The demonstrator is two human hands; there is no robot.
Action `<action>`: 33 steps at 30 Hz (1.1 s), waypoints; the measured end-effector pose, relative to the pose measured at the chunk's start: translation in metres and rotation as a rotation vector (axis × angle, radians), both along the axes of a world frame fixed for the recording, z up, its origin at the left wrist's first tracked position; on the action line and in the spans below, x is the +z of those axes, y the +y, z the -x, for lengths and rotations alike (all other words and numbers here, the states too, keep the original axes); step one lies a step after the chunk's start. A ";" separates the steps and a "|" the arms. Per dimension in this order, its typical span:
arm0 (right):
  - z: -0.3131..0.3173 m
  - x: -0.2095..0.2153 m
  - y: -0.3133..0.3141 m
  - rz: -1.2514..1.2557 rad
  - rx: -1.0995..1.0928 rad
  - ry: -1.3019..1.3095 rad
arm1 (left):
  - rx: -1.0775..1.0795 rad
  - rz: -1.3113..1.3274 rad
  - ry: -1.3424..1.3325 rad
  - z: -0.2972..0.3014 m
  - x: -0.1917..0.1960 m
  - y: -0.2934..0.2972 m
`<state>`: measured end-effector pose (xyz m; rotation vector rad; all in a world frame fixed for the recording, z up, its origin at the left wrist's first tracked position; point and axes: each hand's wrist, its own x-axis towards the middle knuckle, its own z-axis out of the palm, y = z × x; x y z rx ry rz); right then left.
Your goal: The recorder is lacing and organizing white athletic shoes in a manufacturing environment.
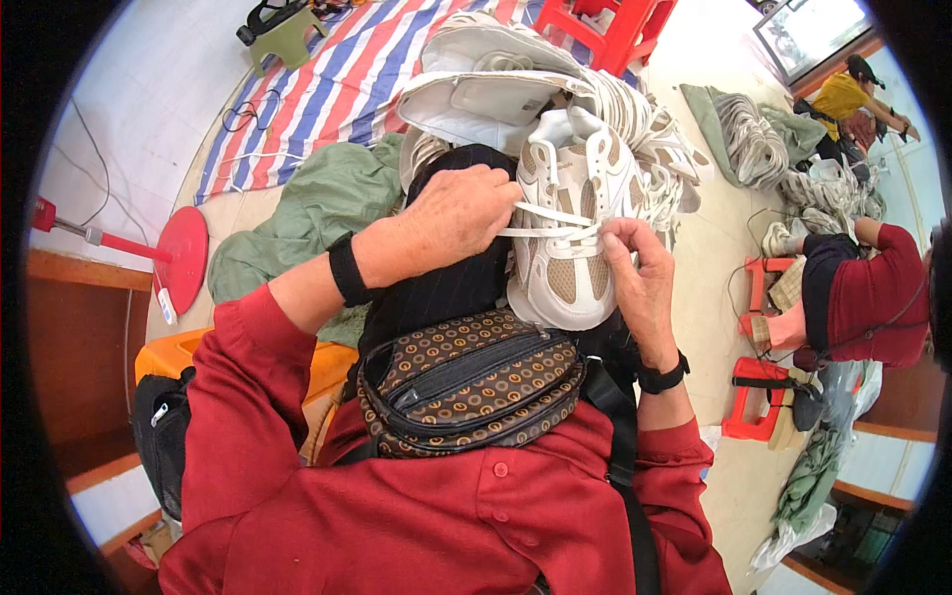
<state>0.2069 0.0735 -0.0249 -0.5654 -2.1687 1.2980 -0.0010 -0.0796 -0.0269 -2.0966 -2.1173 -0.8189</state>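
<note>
A white and beige sneaker (572,183) lies before me with its toe toward me, beside my dark-trousered leg. White shoelaces (557,214) run across it. My left hand (458,216) is closed at the shoe's left side, pinching a shoelace drawn out from the eyelets. At the right side my right hand (643,276) pinches the lace near the lower eyelets between thumb and finger. Just beyond the shoe lies a pile of similar sneakers (491,97). A brown patterned waist bag (474,385) sits at my waist.
Green cloth (315,213) lies at left, near a striped sheet (297,109). A red round-based stand (183,260) is farther left. Red stools (605,35) stand at the back and right. Another person in dark red (873,293) sits at right near more sneakers (749,139).
</note>
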 end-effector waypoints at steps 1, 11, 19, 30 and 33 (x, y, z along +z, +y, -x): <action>0.000 0.000 0.000 0.001 -0.004 -0.003 | 0.048 0.019 0.072 0.005 -0.001 -0.001; 0.001 -0.001 0.002 0.020 0.042 -0.006 | 0.388 0.109 0.281 0.064 -0.001 -0.052; 0.003 0.002 0.001 0.038 0.008 -0.055 | 0.602 0.278 0.320 0.127 -0.048 -0.123; 0.015 0.031 -0.023 -0.554 0.073 -0.113 | 0.954 0.408 0.248 0.191 -0.079 -0.179; 0.022 0.037 -0.023 -0.651 0.160 -0.237 | 1.001 0.237 0.185 0.202 -0.074 -0.169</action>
